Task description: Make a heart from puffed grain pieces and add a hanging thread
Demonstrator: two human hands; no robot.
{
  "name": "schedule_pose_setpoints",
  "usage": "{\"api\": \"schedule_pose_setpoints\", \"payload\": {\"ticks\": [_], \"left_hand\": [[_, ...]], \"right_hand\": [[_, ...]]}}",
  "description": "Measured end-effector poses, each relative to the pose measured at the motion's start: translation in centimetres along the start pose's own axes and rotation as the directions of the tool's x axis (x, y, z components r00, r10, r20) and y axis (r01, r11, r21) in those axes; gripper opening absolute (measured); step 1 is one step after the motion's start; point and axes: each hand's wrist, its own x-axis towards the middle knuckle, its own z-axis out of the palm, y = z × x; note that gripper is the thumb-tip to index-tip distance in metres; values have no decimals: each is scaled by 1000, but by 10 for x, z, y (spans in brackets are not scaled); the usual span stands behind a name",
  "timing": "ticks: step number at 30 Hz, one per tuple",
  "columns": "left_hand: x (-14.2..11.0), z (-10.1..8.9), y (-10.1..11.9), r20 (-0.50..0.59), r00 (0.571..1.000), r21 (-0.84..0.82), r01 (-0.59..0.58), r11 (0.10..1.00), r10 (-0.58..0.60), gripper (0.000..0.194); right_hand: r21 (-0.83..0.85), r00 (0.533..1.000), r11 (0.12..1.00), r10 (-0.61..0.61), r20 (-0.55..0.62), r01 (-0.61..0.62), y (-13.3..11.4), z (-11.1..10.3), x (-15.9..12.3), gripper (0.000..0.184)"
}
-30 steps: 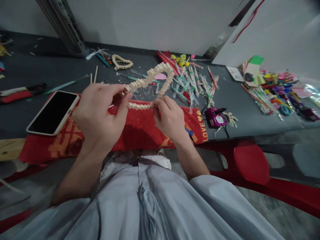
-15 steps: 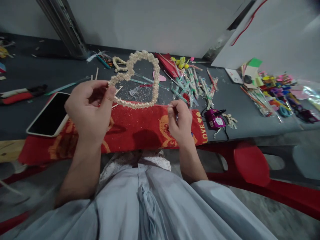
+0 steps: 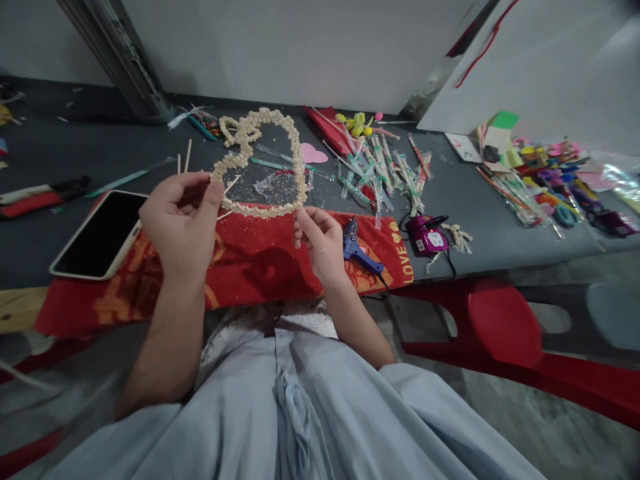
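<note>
My left hand [image 3: 183, 213] pinches a large cream heart-shaped frame [image 3: 300, 167] at its left side, between thumb and bent fingers. The frame is made of many small pale pieces and is held up above a red towel [image 3: 260, 267]. At the frame's lower right corner, my right hand [image 3: 323, 243] has its thumb and fingertips closed on the edge. A blue glue gun [image 3: 363, 257] lies on the towel just right of my right hand. Behind the held frame, a smaller cream heart [image 3: 230, 132] rests on the dark table, partly hidden.
A phone [image 3: 100, 233] lies on the towel's left end, beside red-handled pliers [image 3: 40, 200]. Several wrapped sticks [image 3: 385, 163], a pink paper heart [image 3: 314, 153] and a purple device [image 3: 427, 235] are on the table. A red chair [image 3: 503, 323] stands at the right.
The heart frame has turned to face me and shifted left. My right hand moved away from it, then came back to its lower right corner, uncovering the glue gun.
</note>
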Motion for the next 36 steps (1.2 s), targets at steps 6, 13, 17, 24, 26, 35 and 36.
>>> {"api": "schedule_pose_setpoints", "payload": {"ticks": [6,13,17,24,26,35,36], "left_hand": [[-9,-1,0,8,981,85,-192,978,192,17],[-24,-4,-2,47,963,221,-271,937,267,15],[-23,-1,-7,7,987,200,-162,966,163,18],[-8,-2,-18,-59,997,120,-33,992,41,21],[-4,-5,-23,-71,997,86,12,996,-6,20],[9,-16,-34,5,969,35,245,969,-245,14],[11,-16,-34,47,951,45,303,952,-305,14]], "right_hand": [[73,999,997,11,-47,-8,4,2,4,50],[133,995,990,66,-78,-55,9,0,10,37],[146,992,987,86,-88,-72,10,0,8,31],[77,974,995,-37,-225,56,1,-21,9,30],[32,948,990,-125,-293,140,-10,-36,13,30],[-108,759,902,-413,-504,419,-74,-112,14,22],[-137,754,899,-425,-502,416,-76,-116,12,22]]}}
